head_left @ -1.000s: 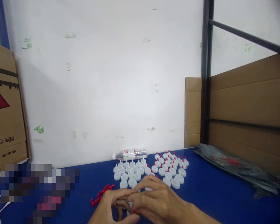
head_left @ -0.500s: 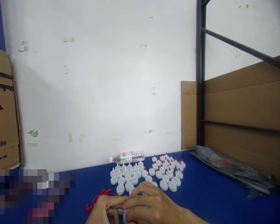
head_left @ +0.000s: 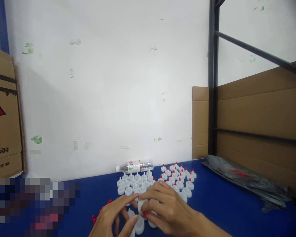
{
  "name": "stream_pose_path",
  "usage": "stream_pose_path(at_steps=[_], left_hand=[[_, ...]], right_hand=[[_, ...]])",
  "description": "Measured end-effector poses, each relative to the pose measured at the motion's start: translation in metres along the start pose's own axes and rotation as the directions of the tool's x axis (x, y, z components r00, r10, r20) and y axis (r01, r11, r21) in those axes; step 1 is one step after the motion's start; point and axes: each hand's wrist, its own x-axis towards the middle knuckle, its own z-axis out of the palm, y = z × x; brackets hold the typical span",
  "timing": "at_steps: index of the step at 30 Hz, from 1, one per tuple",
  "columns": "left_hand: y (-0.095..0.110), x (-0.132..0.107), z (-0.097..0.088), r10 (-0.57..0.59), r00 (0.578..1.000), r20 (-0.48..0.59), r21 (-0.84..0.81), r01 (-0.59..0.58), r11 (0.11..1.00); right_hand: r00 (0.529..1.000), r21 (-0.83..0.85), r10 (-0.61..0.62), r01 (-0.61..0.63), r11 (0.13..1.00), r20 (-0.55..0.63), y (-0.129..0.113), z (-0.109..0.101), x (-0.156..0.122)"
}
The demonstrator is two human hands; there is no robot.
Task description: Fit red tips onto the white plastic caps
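Observation:
My right hand (head_left: 167,204) has its fingers closed around a white nozzle cap (head_left: 140,206), turned on its side with a red tip cover (head_left: 144,214) at its lower end. Beside it, my left hand (head_left: 110,215) has thumb and index finger spread, the index fingertip close to the held cap; contact is unclear. Under the hands stand several white caps (head_left: 139,225), partly hidden. Loose red tip covers (head_left: 93,218) lie left of my left hand, partly covered by it. Beyond the hands are bare-nozzled white caps (head_left: 135,188) and, rightward, red-tipped caps (head_left: 186,192).
A clear plastic bottle (head_left: 146,165) lies against the wall behind the caps. Grey plastic bags (head_left: 246,181) rest on the blue table (head_left: 219,210) at right, near a dark metal frame (head_left: 212,98) and cardboard (head_left: 261,112). A cardboard box (head_left: 5,135) stands at left.
My hands have parted; the left thumb and index finger have opened away from the right hand. My right hand has risen slightly with the red-tipped cap, exposing caps beneath.

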Motion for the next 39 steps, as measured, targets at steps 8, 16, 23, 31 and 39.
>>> stream_pose_path(at_steps=[8, 16, 23, 31, 39], left_hand=[[-0.011, 0.007, -0.016, 0.13, 0.991, 0.012, 0.391, -0.124, 0.912], [-0.032, 0.014, -0.03, 0.105, 0.994, -0.034, 0.484, -0.076, 0.872], [-0.048, 0.02, -0.054, 0.075, 0.986, 0.148, 0.541, -0.144, 0.829], [-0.047, 0.017, -0.06, -0.078, 0.962, 0.263, 0.446, -0.049, 0.894], [-0.034, 0.013, -0.031, -0.114, 0.937, 0.329, 0.342, -0.005, 0.94]], right_hand=[[0.806, -0.271, 0.467, -0.572, 0.775, -0.364, 0.075, -0.072, -0.008], [0.34, -0.554, 0.936, -0.799, 0.233, -0.096, 0.16, -0.097, -0.128], [0.139, -0.512, 0.988, -0.845, 0.155, 0.069, 0.186, -0.097, -0.179], [0.151, -0.317, 0.944, -0.916, 0.245, 0.294, 0.186, -0.076, -0.178], [0.171, -0.241, 0.949, -0.941, 0.237, 0.265, 0.178, -0.068, -0.166]])
